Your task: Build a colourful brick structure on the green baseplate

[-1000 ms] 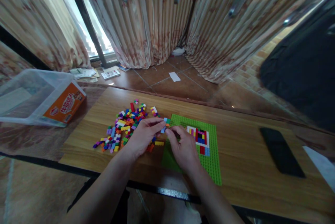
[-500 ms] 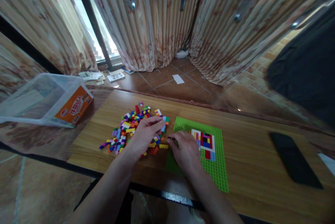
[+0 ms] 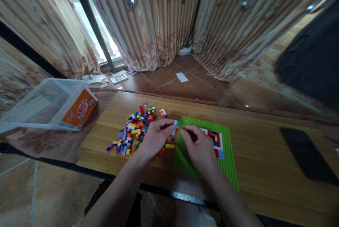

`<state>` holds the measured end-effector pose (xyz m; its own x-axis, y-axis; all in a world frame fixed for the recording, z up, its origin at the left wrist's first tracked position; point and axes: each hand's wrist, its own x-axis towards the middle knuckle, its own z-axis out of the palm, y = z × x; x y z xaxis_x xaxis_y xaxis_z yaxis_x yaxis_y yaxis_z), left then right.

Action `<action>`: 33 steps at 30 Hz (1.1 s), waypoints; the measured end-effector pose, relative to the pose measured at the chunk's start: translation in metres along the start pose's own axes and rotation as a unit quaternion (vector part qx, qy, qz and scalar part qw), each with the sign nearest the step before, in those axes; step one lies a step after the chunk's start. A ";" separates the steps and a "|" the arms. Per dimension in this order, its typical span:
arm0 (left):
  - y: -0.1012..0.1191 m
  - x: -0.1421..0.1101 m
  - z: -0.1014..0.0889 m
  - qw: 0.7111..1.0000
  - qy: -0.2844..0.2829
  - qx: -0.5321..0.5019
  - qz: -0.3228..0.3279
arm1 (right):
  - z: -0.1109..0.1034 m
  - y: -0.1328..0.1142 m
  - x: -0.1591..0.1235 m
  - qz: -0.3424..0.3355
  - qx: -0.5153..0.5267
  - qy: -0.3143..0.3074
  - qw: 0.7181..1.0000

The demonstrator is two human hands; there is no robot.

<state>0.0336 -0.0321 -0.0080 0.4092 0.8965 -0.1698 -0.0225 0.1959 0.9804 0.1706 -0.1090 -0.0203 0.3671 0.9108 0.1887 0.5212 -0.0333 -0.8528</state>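
My left hand (image 3: 156, 138) pinches a small cluster of toy bricks (image 3: 177, 123), light blue and green, at the left edge of the green baseplate (image 3: 229, 170). Over the plate, my right hand (image 3: 200, 146) is closed, thumb and forefinger together close to that cluster; whatever sits between those fingertips is too small to make out. Partly behind my right hand, a flat patch of built bricks (image 3: 220, 141) in white, red, blue and black is fixed on the plate. A heap of loose bricks (image 3: 131, 131) in many colours spreads beside and beyond my left hand.
A clear plastic bin (image 3: 53, 108) with an orange label stands left of the wooden board (image 3: 97, 145). A black phone-like slab (image 3: 307, 154) lies at the right. Behind the board are papers (image 3: 95, 79) on the tiled floor and long striped curtains (image 3: 159, 25).
My right hand has lifted slightly away from me, its fingertips now level with the bricks in my left hand. The view has shifted a little.
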 end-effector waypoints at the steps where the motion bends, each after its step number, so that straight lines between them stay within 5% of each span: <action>1: -0.001 -0.001 0.002 1.000 -0.010 -0.008 -0.004 | -0.002 0.000 0.002 0.020 0.043 0.010 0.999; 9: -0.005 -0.008 0.026 0.998 -0.050 -0.041 0.027 | -0.002 -0.002 0.008 0.117 0.233 0.059 0.963; 16: -0.009 -0.007 0.023 0.987 -0.069 -0.134 -0.048 | -0.009 -0.002 0.010 0.153 0.309 0.041 0.938; 19: -0.004 -0.004 0.012 0.985 -0.054 -0.149 -0.070 | -0.005 0.001 0.008 0.117 0.245 0.024 0.962; 23: 0.007 0.004 -0.007 0.991 0.051 -0.125 -0.016 | 0.007 0.005 0.002 -0.026 0.007 -0.019 0.999; 27: 0.010 0.005 -0.016 0.993 0.093 -0.067 0.016 | 0.020 0.009 -0.002 -0.105 -0.158 -0.126 0.974; 33: 0.008 0.002 -0.012 0.996 0.080 -0.049 0.014 | 0.028 0.014 0.000 -0.123 -0.171 -0.157 0.965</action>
<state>0.0233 -0.0240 -0.0012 0.2567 0.9526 -0.1630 -0.1236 0.1996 0.9721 0.1561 -0.0981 -0.0463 -0.0242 0.9863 0.1630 0.8063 0.1156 -0.5800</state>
